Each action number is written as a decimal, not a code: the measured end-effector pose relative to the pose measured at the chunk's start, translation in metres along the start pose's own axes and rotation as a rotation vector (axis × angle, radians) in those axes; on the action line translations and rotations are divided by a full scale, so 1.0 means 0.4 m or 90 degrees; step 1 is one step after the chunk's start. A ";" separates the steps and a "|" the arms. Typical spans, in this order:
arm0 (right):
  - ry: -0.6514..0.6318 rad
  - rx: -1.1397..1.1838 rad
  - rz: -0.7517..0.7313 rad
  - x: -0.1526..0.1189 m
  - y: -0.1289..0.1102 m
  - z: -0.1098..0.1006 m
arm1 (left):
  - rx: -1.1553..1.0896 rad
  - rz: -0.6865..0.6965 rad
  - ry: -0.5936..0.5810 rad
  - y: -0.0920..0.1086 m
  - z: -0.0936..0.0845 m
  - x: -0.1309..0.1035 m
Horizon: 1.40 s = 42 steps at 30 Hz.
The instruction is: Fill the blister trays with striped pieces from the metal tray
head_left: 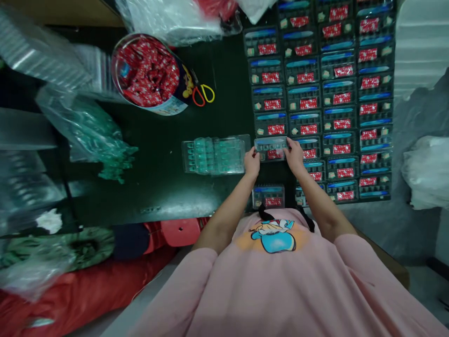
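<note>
A clear plastic tray (270, 144) with a row of small cells lies between my hands, over a red patterned packet (274, 154). My left hand (251, 163) pinches its left end, and my right hand (293, 155) grips the right end near the top corner. Whether this is one tray or a lid on another, I cannot tell. Just left of my left hand sits a stack of clear trays (229, 156), with greenish pieces (204, 156) showing in it. Below my hands lies a filled tray (268, 196) holding a blue pen-like stick and a red packet.
Several rows of filled trays (342, 124) cover the right of the dark table (157, 135). A tub of red packets (117, 70) stands at upper left beside scissors (203, 95). A bag of green pieces (87, 126) lies left. Plastic bags (168, 18) rest at the back.
</note>
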State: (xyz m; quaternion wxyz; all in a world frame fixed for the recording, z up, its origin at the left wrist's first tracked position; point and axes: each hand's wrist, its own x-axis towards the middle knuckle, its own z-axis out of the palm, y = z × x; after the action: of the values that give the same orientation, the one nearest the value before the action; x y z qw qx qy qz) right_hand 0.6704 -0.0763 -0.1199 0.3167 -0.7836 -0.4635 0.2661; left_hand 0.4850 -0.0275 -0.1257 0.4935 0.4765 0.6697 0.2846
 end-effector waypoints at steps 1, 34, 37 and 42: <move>-0.005 -0.027 -0.007 0.002 -0.006 0.003 | 0.057 0.015 0.011 -0.001 0.000 0.000; -0.010 -0.125 0.006 -0.065 -0.027 0.037 | -0.162 -0.115 0.024 -0.016 -0.036 -0.101; -0.008 -0.133 0.006 -0.066 -0.035 0.029 | -0.258 -0.186 -0.055 0.011 -0.042 -0.107; 0.000 -0.084 -0.036 -0.070 -0.062 0.006 | -0.386 -0.284 -0.212 0.047 -0.058 -0.095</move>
State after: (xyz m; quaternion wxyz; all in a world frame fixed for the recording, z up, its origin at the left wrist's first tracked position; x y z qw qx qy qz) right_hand 0.6430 -0.0918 -0.0995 0.2719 -0.7895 -0.5016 0.2261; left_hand 0.4724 -0.0531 -0.0868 0.7626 0.1918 0.5536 0.2742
